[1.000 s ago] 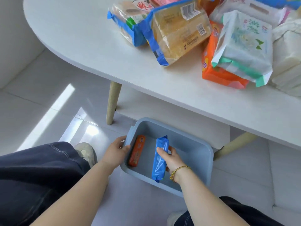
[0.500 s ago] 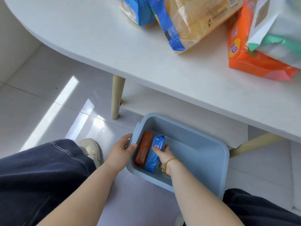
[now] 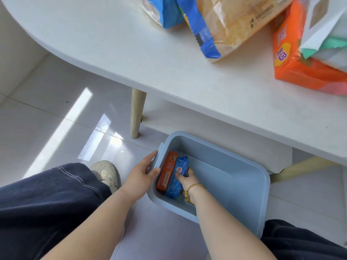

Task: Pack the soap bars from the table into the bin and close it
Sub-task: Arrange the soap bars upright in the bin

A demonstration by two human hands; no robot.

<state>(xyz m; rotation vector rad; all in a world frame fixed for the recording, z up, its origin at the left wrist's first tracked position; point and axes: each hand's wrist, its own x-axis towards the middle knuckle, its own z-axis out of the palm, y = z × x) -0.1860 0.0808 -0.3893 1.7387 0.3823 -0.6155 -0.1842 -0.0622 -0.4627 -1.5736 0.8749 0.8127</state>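
Curled round the blue soap bar (image 3: 178,182), the right hand (image 3: 188,179) holds it low inside the bin (image 3: 235,167), right against the orange soap bar (image 3: 167,172) that lies along the left wall. Whether the blue one already rests on the bottom is hard to tell. The left hand (image 3: 141,176) pinches the bin's left rim, thumb inside and fingers outside, while more soap packs (image 3: 293,61) lie on the table (image 3: 122,59) above.
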